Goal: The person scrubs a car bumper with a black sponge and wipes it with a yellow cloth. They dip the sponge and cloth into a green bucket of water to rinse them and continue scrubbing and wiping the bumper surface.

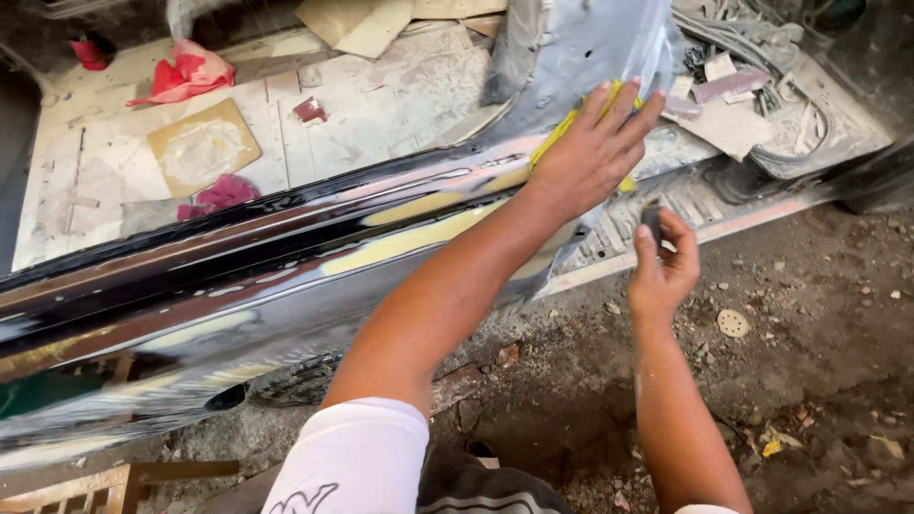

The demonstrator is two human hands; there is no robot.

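At the far left, on the dusty pale floor (381, 114) inside the vehicle shell, I count 3 bits of red or pink cloth: 1 crumpled red rag (186, 74) near the top, 1 small red scrap (309, 110) to its right, and 1 magenta rag (221, 194) lower down. Between them lies 1 tan square sanding sheet (202, 146) with a whitish worn centre. Nearer me, 1 long glossy black car body panel (238, 276) runs from lower left up to the right, with several pale yellow filler patches (400, 240) along its ridge. At the bottom left edge I see part of 1 wooden frame (105, 481).

My left hand (595, 152), the arm in a white sleeve, lies flat with fingers spread and pressed on 1 yellow cloth (569, 124) against the panel's upper right end; only strips of the cloth show around my palm. Just below and to the right, my right hand (665, 262) is closed around 1 small dark grey sanding block (651, 220), thumb and fingers pinching it, held off the panel just above the ribbed door sill (685, 214). Further right, 1 round tan sanding disc (733, 323) lies on the dirt ground (819, 324), and grey cables (752, 33) pile up at the top right.
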